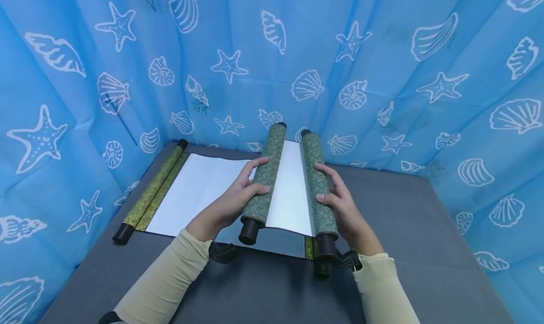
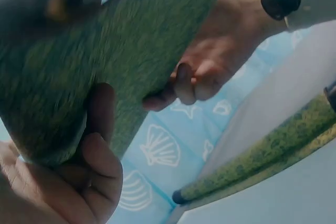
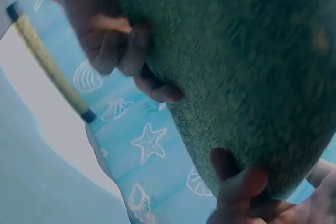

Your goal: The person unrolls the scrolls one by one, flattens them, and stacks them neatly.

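Both hands hold up a green scroll, partly unrolled, with a strip of white paper between its two rolls. My left hand grips the left roll, thumb on its near face. The right hand grips the right roll about halfway along. Dark knobs cap the roll ends. In the left wrist view the patterned green backing shows from below, with fingers curled against it. The right wrist view also shows the green backing, with fingers of both hands at its edges.
Below lies a second scroll, yellow-green and spread open on the grey table. Its left roller is in full view; the right one is mostly hidden, with a dark knob showing. A blue shell-print curtain surrounds the table.
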Motion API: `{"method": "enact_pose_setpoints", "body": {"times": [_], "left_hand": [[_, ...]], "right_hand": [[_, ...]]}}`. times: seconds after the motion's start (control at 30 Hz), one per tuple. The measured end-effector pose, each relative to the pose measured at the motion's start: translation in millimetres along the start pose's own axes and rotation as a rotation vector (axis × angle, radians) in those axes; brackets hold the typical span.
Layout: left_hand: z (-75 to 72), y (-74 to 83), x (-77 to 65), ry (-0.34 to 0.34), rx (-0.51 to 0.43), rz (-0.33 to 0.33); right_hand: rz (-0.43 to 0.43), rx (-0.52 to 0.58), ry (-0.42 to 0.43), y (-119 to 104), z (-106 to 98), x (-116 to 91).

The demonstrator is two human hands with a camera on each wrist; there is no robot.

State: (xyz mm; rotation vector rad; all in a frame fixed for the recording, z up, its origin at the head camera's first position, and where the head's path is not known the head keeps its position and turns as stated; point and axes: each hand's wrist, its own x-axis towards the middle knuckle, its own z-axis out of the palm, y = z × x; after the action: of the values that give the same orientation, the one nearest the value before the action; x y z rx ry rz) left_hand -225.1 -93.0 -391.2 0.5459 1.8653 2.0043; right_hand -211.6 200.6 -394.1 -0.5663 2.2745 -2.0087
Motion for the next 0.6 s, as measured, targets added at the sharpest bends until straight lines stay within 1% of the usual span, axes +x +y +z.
{"method": "enact_pose_setpoints", "body": {"times": [0.07, 0.17, 0.27, 0.33, 0.4, 0.43, 0.5, 0.6], "left_hand": [[-1.8, -0.5, 0.6, -0.024, -0.017, 0.010], [-5.8, -0.6, 1.4, -0.045, -0.076, 0.021], [-11.7, -1.2, 1.3, -0.029, -0.102, 0.044], [-15.4, -1.9, 0.6, -0.017, -0.099, 0.057], [-17.5, -2.8, -0.2, -0.012, -0.083, 0.065], [-17.9, -3.4, -0.3, -0.010, -0.059, 0.069], [-17.4, -4.6, -0.1, -0.007, -0.010, 0.075], [-15.1, -6.4, 1.0, 0.016, 0.072, 0.086]], "right_hand": [[0.021, -0.016, 0.004, 0.3, -2.8, 0.2], [0.036, 0.018, -0.004, -0.2, -6.1, -0.9], [0.043, 0.126, -0.040, -1.4, -6.9, -2.8], [0.045, 0.198, -0.070, -1.7, -6.0, -3.7], [0.059, 0.237, -0.089, -0.7, -4.5, -3.5], [0.064, 0.234, -0.085, -0.3, -3.6, -3.1], [0.066, 0.156, -0.045, 1.4, -2.9, -2.2], [0.076, 0.052, 0.019, 3.3, -3.6, -0.7]]}}
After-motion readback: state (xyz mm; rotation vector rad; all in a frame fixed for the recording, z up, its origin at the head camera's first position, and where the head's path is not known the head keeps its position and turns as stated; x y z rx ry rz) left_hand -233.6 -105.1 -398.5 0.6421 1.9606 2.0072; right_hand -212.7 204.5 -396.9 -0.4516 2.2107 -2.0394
